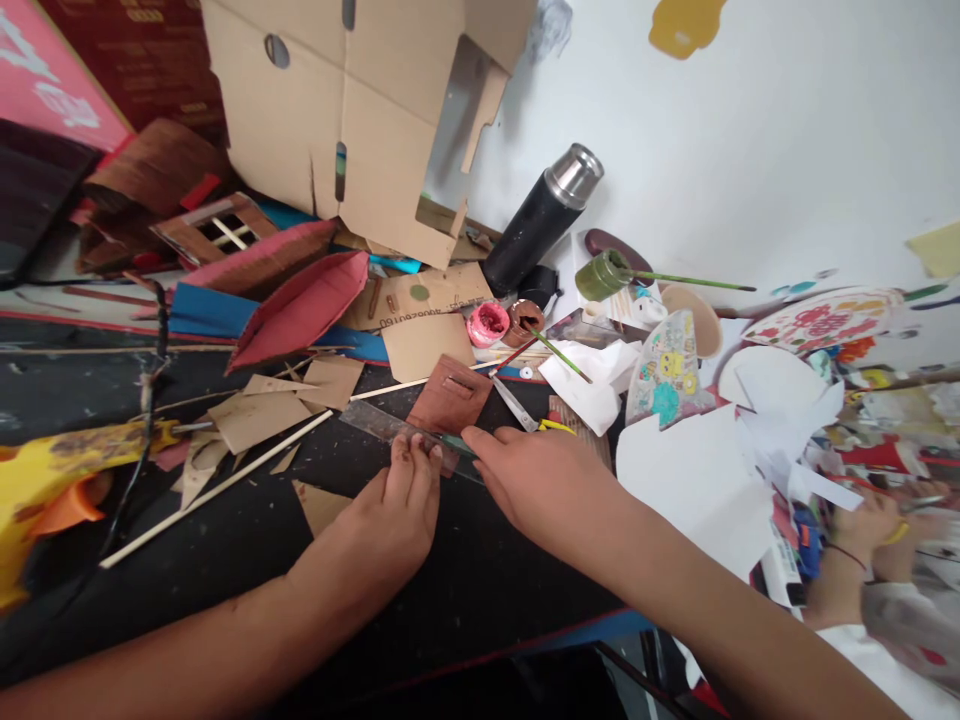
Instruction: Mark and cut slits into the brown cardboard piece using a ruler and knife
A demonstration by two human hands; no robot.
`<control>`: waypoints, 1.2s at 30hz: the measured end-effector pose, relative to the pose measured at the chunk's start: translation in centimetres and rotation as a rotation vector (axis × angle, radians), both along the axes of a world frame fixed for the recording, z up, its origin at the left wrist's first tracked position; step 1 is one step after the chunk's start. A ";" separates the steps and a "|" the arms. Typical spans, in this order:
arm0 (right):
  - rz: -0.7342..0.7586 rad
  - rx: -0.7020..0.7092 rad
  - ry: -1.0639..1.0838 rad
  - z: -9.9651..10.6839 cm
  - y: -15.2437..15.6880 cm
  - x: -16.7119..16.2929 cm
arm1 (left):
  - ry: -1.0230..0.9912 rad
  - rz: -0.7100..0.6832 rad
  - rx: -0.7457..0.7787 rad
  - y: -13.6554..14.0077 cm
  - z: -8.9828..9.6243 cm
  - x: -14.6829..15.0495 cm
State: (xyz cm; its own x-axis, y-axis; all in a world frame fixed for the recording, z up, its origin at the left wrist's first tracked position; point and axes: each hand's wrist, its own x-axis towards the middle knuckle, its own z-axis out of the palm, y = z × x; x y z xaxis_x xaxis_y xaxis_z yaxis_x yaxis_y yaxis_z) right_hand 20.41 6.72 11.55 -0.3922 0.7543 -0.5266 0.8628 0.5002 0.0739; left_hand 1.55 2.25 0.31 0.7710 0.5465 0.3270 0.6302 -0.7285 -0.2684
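A brown-painted cardboard piece (451,392) with a slit in it lies on the black table in front of me. A clear ruler (379,422) lies slantwise across its near edge. My left hand (401,490) holds the ruler down with its fingers close together. At the ruler's right end is my right hand (536,485), closed, with thumb and index finger pinched. A narrow greenish thing (459,444) shows by its fingertips; what the hand grips is mostly hidden. Just beyond lie scissors (516,403) with yellow handles.
Cardboard scraps (259,418), a thin stick (217,490) and a yellow glue gun (67,480) lie left. Behind stand a black thermos (536,220), a pink paint jar (487,324) and a green jar (602,274) with a brush. Another person's hands (862,525) work far right.
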 end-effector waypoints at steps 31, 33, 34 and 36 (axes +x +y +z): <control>-0.015 -0.065 -0.036 0.2 0.0 -0.1 | -0.141 0.007 -0.175 -0.5 -0.8 -0.2; -0.026 -0.069 -0.040 0.3 -0.1 0.0 | -0.146 0.012 -0.185 -0.7 -0.8 -0.1; -0.032 -0.071 -0.043 0.3 -0.1 0.1 | -0.139 0.018 -0.186 -0.8 -0.9 -0.1; -0.041 -0.078 -0.052 0.5 -0.1 0.1 | -0.116 0.029 -0.179 -0.8 -0.9 0.0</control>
